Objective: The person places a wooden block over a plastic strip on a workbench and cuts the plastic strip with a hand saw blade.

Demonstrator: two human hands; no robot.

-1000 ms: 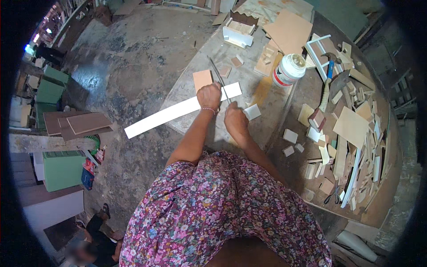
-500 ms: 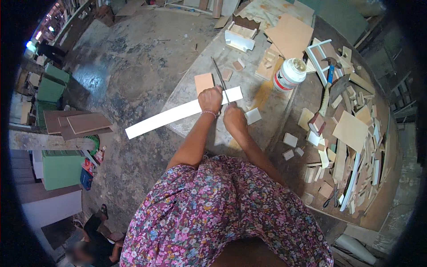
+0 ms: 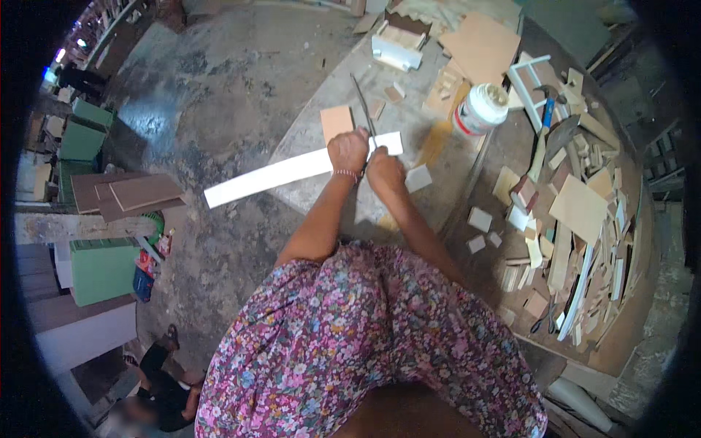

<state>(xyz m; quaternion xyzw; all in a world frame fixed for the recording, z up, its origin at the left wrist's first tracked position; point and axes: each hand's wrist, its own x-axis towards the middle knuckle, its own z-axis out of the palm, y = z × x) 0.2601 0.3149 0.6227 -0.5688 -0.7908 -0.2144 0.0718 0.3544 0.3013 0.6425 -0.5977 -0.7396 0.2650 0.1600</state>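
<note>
White strip [image 3: 270, 177] lies slantwise, overhanging the edge of the table [image 3: 303, 191], with the left hand [image 3: 348, 152] closed over it. The right hand [image 3: 385, 172], curled tight around the near end of a thin blade [image 3: 363, 108] (any handle is hidden), has pushed forward, apparently stroking across the strip.

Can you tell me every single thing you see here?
Table: 1, greyish, centre
Strip: 1, white, crossing the table's left edge
Thin blade: 1, dark, across the strip
Square piece: 1, tan, beyond the strip
Tub: 1, mostly white, upper right
Hammer: 1, blue on handle, right
Scraps: many, mostly tan and white, right
Boards: several, brown, left
Boxes: several, green, left
Person: 1, dark clothes, lower left
Floral clothing: pinkish, bottom
Hands: 2, bare, left on strip, right holding blade
</note>
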